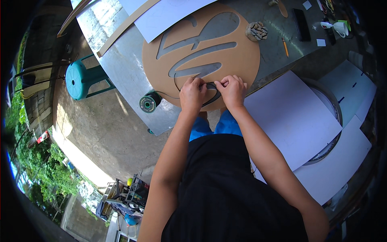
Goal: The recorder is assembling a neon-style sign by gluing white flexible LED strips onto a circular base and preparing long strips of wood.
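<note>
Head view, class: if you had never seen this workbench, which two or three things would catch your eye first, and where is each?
First the round brown board with curved cut-outs, lying on the grey metal table in the upper middle. At its near edge the left hand and right hand pinch a thin black strip against the board. A teal stool stands on the concrete to the left, and white sheets lie to the right.

hands (211,90) pressing black strip (211,86), round board (246,60)

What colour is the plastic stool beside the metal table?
The stool is teal, seen clearly in the head view.
</note>
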A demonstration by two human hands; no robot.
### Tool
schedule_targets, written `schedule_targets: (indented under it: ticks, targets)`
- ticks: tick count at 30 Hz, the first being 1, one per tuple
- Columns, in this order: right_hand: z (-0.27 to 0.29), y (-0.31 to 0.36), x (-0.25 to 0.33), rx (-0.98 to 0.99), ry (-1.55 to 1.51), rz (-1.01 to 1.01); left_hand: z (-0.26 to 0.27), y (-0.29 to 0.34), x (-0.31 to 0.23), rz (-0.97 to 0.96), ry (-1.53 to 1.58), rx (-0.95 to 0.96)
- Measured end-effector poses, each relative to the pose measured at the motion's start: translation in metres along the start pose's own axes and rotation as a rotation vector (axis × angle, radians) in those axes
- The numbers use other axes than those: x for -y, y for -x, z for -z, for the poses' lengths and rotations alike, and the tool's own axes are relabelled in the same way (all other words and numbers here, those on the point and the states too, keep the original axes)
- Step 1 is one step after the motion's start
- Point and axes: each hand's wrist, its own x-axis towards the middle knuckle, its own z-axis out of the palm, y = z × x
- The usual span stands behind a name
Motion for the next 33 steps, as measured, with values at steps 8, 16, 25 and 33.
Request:
schedule_targets:
  ticks: [8,16,25,33]
  targets:
    - [-0.002,-0.001,-0.001,0.011,0.003,-0.005,-0.002,-0.008,-0.006,0.104,-0.007,0.017]
    - [-0.001,-0.001,0.0,0.007,0.005,-0.006,-0.001,-0.012,-0.005,0.079,-0.029,0.082]
    - [0.0,-0.001,0.003,0.026,-0.007,-0.02,-0.004,-0.009,-0.006,0.095,-0.047,0.05]
    - [-0.002,-0.001,0.0,0.016,-0.016,-0.007,-0.002,-0.009,-0.011,0.122,-0.091,0.054]
